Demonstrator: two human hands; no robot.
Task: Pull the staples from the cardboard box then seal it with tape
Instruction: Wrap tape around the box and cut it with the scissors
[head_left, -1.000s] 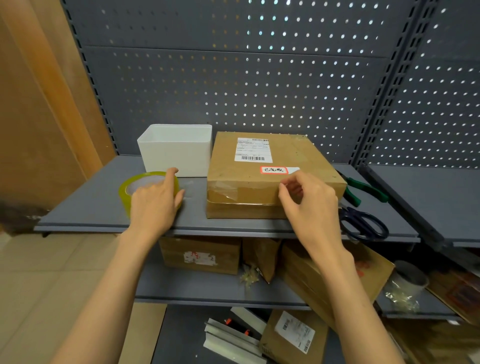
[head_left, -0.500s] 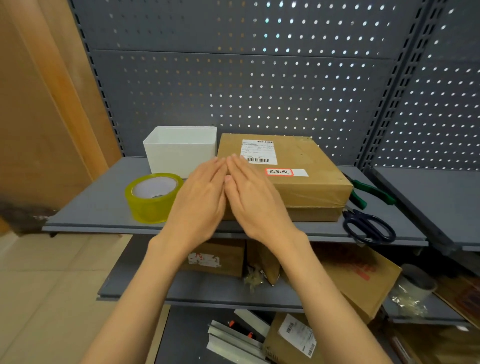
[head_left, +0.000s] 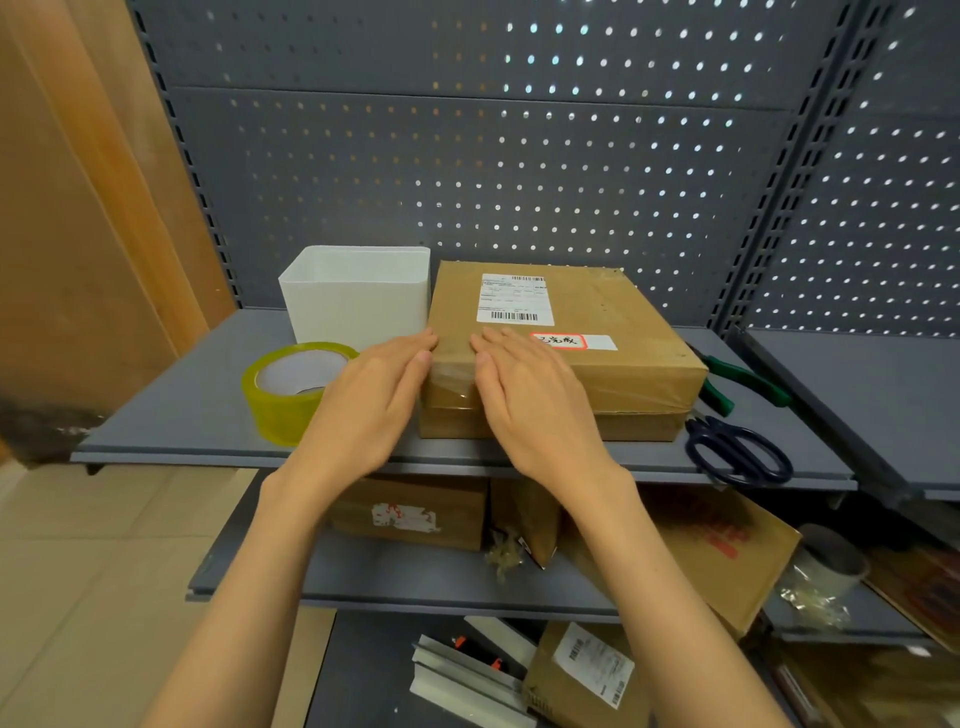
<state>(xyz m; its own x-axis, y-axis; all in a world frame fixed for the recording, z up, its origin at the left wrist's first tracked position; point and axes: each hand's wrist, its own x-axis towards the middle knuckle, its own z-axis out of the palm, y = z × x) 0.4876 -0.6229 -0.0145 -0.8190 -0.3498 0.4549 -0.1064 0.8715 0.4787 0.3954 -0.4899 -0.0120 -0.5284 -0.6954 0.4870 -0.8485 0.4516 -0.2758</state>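
Now flat brown cardboard box (head_left: 561, 353) with clear tape across its front, near shelf's front edge, my left hand (head_left: 363, 410) and right hand (head_left: 535, 410) flat, fingers straight and together, pressing its left front corner

One head-worn wide-angle view looks forward and down at a grey shelf (head_left: 171, 410) from close, at arm's reach. It faces the pegboard back panel (head_left: 467, 171) squarely, lower shelves showing beneath, with straight lines bowing toward the frame edges

Flat left hand (head_left: 371, 400), right hand (head_left: 532, 400) on cardboard box (head_left: 613, 364)
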